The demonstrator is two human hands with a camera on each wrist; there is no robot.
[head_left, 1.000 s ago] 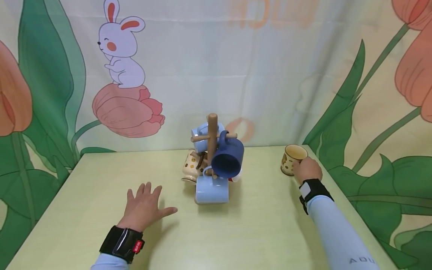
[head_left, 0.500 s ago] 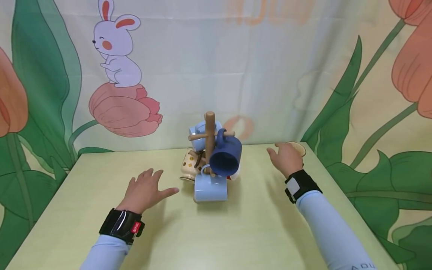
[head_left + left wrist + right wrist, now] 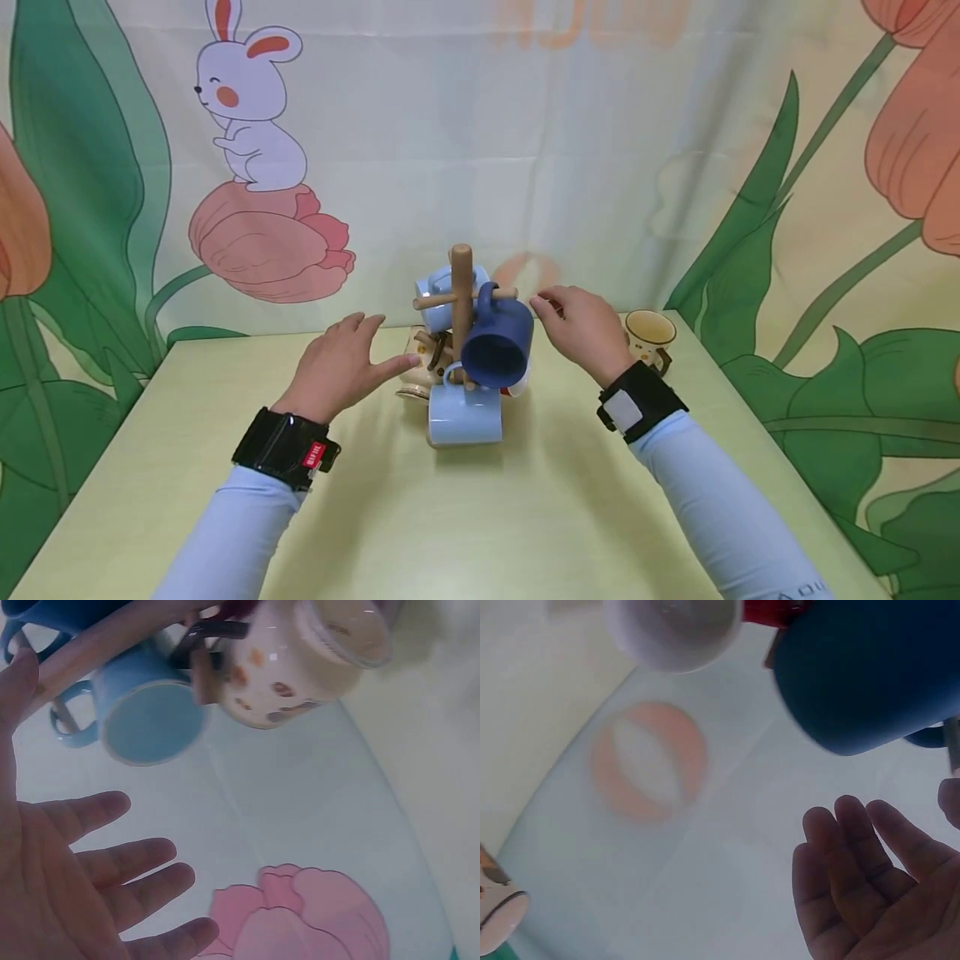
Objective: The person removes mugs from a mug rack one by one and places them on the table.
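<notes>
A wooden mug rack (image 3: 462,287) stands at the table's middle, hung with several mugs. A dark blue mug (image 3: 504,337) hangs from an upper peg at its right. One light blue mug (image 3: 465,415) hangs low in front, another light blue mug (image 3: 435,315) at the upper back. My left hand (image 3: 330,371) hovers left of the rack, fingers spread, nearest the cream patterned mug (image 3: 277,667). Beside the dark blue mug is my right hand (image 3: 585,333), fingers loosely bent and holding nothing. Mostly hidden behind is a red mug with white inside (image 3: 679,630).
Another cream patterned mug (image 3: 647,348) with a brown handle stands upright at the table's back right corner. Behind the pale table (image 3: 480,517) hangs a printed curtain (image 3: 405,125) with a rabbit and tulips.
My right hand has let go of the cream mug at the right and moved left to the dark blue mug. My left hand has moved forward and right, closer to the rack.
</notes>
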